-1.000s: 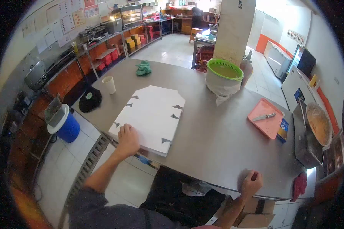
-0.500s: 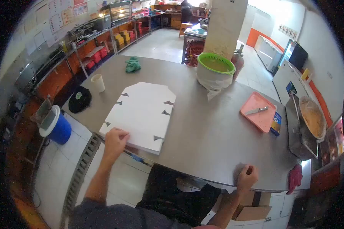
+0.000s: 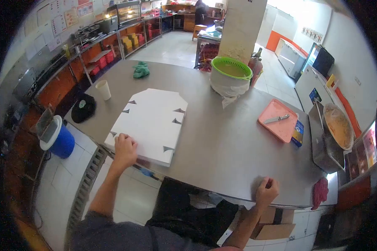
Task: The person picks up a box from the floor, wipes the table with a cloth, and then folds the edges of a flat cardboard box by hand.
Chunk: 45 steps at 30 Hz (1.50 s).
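Cardboard (image 3: 151, 119) partly behind left hand (image 3: 125, 150)

Matt white cardboard (image 3: 151, 125) at nine o'clock, smooth metal tabletop (image 3: 222, 146) beneath it, and there, a pink plastic tray (image 3: 276, 126) at three!

We have a wide lane over the tabletop (image 3: 222, 138) between the white box (image 3: 151, 119) and pink tray (image 3: 272, 111); a green-rimmed tub (image 3: 228, 85) stands at its far end. Left of the box, a cup (image 3: 103, 90) and black cap (image 3: 83, 111) crowd us; right of the tray, a metal pan (image 3: 322, 152).
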### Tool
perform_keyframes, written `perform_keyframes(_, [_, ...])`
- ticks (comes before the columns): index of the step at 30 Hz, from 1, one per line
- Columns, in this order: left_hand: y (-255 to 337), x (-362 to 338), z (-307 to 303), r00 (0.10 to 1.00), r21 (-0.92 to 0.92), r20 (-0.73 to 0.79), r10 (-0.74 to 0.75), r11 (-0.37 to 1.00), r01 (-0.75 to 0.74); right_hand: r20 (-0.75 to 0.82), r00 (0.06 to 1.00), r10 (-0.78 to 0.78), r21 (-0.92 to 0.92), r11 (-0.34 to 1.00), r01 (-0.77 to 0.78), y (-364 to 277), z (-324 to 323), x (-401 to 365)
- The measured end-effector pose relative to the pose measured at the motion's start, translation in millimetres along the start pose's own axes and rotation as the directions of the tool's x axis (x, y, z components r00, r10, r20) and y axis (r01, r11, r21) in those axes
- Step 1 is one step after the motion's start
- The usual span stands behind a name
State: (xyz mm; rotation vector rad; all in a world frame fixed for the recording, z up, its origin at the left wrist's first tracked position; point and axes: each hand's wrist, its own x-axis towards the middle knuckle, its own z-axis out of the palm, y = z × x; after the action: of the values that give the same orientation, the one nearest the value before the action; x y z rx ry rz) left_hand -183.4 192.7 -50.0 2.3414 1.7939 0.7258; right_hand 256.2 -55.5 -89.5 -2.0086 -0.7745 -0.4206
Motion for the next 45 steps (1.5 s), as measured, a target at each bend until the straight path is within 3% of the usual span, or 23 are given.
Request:
perform_keyframes(8, [-3,-8,12,0.988,-0.025,-0.076,0.137,0.99,-0.139,0.016,1.0,-0.013,-0.009,1.0,0.014,3,0,0])
perform_keyframes(12, [0,-8,8,0.99,-0.067,-0.053,0.129,0.989,-0.132,-0.006,0.999,-0.039,-0.018,0.999,0.039,5,2,0])
perform_keyframes(14, [-1,-10,7,0.969,-0.11,-0.136,0.207,0.969,-0.222,-0.013,0.999,-0.051,-0.001,0.999,0.051,10,4,-1])
perform_keyframes(18, [12,-16,-5,0.978,-0.23,-0.154,0.139,0.958,-0.172,-0.029,0.995,-0.091,-0.043,0.995,0.09,8,3,1])
perform_keyframes(20, [18,-19,-6,0.975,-0.243,-0.22,0.0,0.968,-0.055,-0.046,0.99,-0.133,-0.055,0.99,0.13,10,3,0])
perform_keyframes(23, [17,-17,-6,0.981,-0.385,-0.14,-0.135,0.92,0.072,-0.001,0.999,-0.047,-0.042,0.998,0.047,9,2,0])
perform_keyframes(27, [12,-8,-11,0.976,-0.392,-0.083,-0.202,0.907,0.154,-0.006,0.998,-0.07,-0.031,0.997,0.069,2,0,1])
perform_keyframes(35, [29,-4,-7,0.986,-0.03,-0.075,-0.152,0.988,0.15,0.001,1.0,-0.014,-0.024,1.0,0.014,-6,-1,0])
perform_keyframes(38, [18,-4,13,0.985,0.001,-0.114,-0.133,0.991,0.134,-0.021,1.0,-0.005,-0.02,1.0,0.005,0,1,0])
perform_keyframes(40, [14,-7,12,0.987,-0.045,-0.119,-0.105,0.994,0.1,-0.034,0.996,-0.081,-0.03,0.996,0.08,7,3,1])
perform_keyframes(45, [-1,-7,11,0.995,-0.211,-0.102,-0.01,0.977,-0.012,-0.027,0.997,-0.077,-0.044,0.996,0.076,6,2,2])
